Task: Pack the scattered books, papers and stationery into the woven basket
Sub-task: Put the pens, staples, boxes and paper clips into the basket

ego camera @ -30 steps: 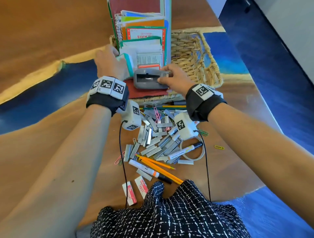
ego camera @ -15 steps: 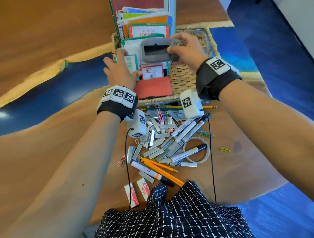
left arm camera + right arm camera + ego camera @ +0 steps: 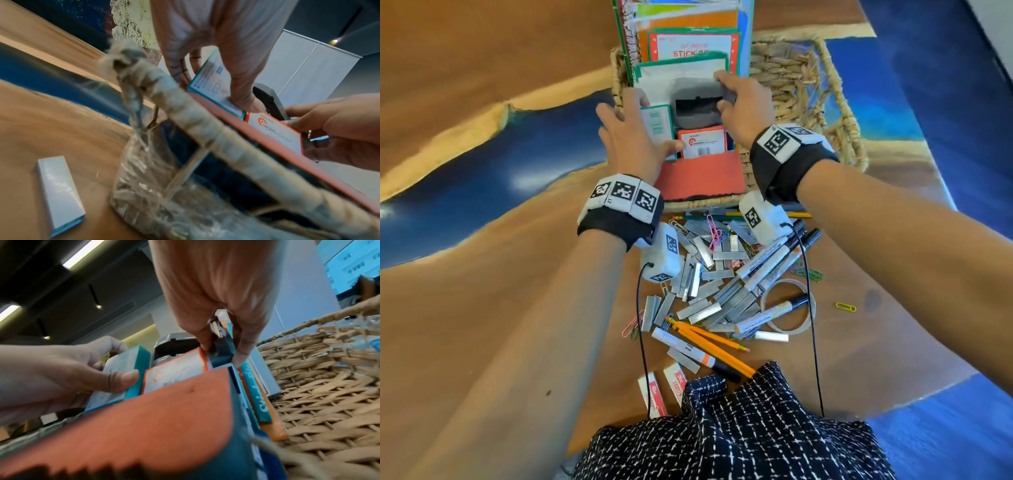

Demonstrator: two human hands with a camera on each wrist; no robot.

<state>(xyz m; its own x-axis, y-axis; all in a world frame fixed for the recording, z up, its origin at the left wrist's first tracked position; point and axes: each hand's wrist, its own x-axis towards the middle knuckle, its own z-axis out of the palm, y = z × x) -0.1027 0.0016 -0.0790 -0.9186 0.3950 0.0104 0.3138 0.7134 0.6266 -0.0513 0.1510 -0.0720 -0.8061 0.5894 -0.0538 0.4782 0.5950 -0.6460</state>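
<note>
The woven basket (image 3: pixel 825 102) stands at the table's far side, with books and pads (image 3: pixel 691 44) upright in its left half behind a red folder (image 3: pixel 702 178). My right hand (image 3: pixel 722 92) grips a grey tape dispenser (image 3: pixel 697 106) by its right end, low among the books and just behind an orange-and-white card (image 3: pixel 703 144). My left hand (image 3: pixel 645 137) pinches a small teal-edged box (image 3: pixel 656 125), thumb on its front. In the right wrist view, the right hand's fingers (image 3: pixel 240 344) clamp the dispenser (image 3: pixel 174 344) beside the teal box (image 3: pixel 131 363).
Loose on the wooden table (image 3: pixel 482 308) near me lie several metal staple strips (image 3: pixel 698 274), markers (image 3: pixel 774 260), yellow pencils (image 3: pixel 715 342), a tape ring (image 3: pixel 787 308), two erasers (image 3: pixel 664 387) and coloured paper clips (image 3: pixel 846 306). The basket's right half (image 3: pixel 318 394) holds nothing.
My right hand lifted the grey dispenser from the basket's front edge, carried it over the books and lowered it among them. The left hand stayed on the teal box.
</note>
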